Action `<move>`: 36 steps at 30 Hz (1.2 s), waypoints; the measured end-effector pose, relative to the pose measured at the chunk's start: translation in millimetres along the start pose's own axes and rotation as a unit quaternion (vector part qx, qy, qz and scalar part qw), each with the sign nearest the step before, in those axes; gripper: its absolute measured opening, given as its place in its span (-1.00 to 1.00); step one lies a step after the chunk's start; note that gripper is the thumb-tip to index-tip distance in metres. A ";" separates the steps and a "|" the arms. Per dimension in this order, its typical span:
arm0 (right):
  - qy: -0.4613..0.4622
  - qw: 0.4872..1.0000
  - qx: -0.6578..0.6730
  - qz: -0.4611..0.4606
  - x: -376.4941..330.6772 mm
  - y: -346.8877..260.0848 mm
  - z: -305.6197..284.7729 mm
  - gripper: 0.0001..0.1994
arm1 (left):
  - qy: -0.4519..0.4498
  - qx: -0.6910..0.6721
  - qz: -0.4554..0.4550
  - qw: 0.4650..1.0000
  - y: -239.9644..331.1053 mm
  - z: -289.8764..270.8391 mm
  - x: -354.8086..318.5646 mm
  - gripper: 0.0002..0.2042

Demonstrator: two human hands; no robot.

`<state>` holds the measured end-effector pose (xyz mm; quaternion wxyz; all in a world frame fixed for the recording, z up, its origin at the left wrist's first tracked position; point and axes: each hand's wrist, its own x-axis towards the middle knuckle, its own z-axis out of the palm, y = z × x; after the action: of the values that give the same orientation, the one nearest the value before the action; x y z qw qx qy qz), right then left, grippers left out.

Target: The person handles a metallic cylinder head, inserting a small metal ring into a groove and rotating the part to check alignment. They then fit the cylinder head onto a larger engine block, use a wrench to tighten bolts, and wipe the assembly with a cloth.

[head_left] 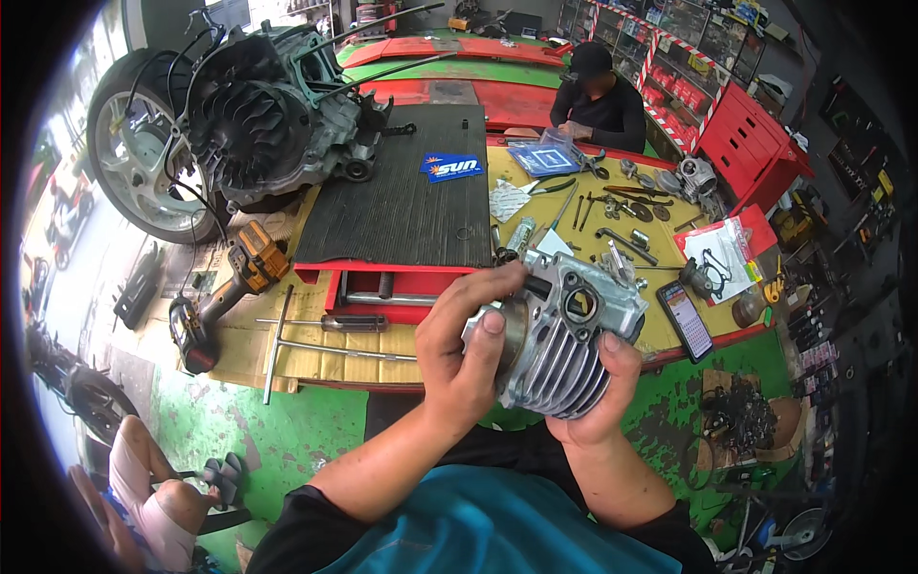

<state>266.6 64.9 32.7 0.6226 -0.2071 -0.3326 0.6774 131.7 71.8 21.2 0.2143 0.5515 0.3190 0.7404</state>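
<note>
A finned engine cylinder point(564, 349) is held up above the near edge of the worktop point(316, 359). The left hand point(469, 344) is clasped round its left end, thumb on the rim; the right hand point(598, 402) cradles the fins from below. Judged mid-job: the scooter engine point(268, 115) lies stripped, small parts and hand tools point(622, 215) spread loose, cylinder not yet fitted.

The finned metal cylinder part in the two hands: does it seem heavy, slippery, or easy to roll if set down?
The finned metal cylinder looks like solid cast metal, so probably heavy for its size; both the left hand and right hand support it. Its ribs likely give the fingers good grip. Its blocky flange probably stops rolling.
</note>
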 end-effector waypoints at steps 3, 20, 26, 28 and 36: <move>-0.036 0.999 0.013 -0.018 -1.5 1.4 6.0 -0.26 | 0.057 -0.059 0.013 0.997 -2.0 5.8 -6.3 -0.78; -0.024 0.999 0.005 -0.024 -7.4 -2.1 28.5 -0.05 | 0.071 -0.014 0.046 0.996 5.6 -0.5 -9.5 -0.76; -0.015 1.000 -0.002 -0.020 -7.5 -1.5 26.5 -0.06 | 0.064 0.004 0.040 0.997 7.6 -2.2 -7.7 -0.71; -0.017 1.000 -0.001 -0.013 -6.4 -0.5 18.7 -0.07 | 0.034 0.024 0.042 0.998 8.7 -6.0 -3.5 -0.66; -0.010 1.000 -0.002 0.008 -5.1 -8.0 12.3 -0.11 | -0.200 0.196 0.012 0.960 28.7 -32.3 26.6 -0.50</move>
<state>264.4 57.5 46.2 0.6133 -0.2044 -0.3387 0.6836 94.0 61.7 53.5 0.1527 0.7232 0.4015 0.5407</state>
